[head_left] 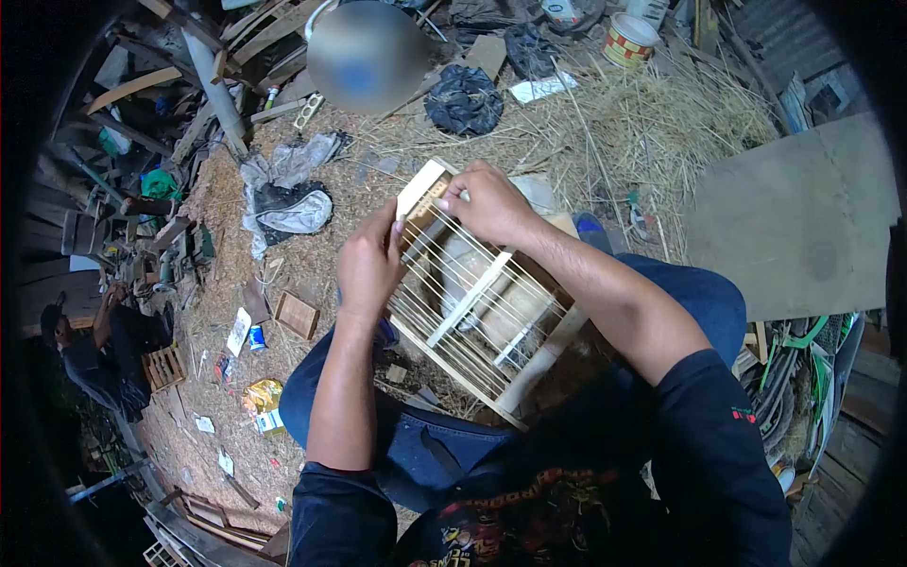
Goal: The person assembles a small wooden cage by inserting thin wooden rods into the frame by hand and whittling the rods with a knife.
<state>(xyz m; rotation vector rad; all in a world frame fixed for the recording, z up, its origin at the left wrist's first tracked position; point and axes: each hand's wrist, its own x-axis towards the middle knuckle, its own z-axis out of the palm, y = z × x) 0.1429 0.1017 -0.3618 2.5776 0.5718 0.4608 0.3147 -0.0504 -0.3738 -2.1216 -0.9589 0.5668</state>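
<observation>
A small wooden cage (470,304) with thin parallel bars rests across my lap, tilted, with its solid end block (422,189) pointing away from me. My left hand (369,265) is wrapped round the cage's left side, close to that block. At the far end, my right hand (491,203) has thumb and fingers pinched together over the bar ends beside the block. Whatever sits between those fingertips is too small to make out. A pale crosspiece (470,299) spans the bars at mid-length.
Straw and shavings cover the ground. A black plastic bag (464,99), a bucket (630,40), a small wooden tray (297,315) and a blue can (257,337) lie around. At left another person (99,350) sits by a slatted wooden piece (163,369). A flat board (789,222) stands right.
</observation>
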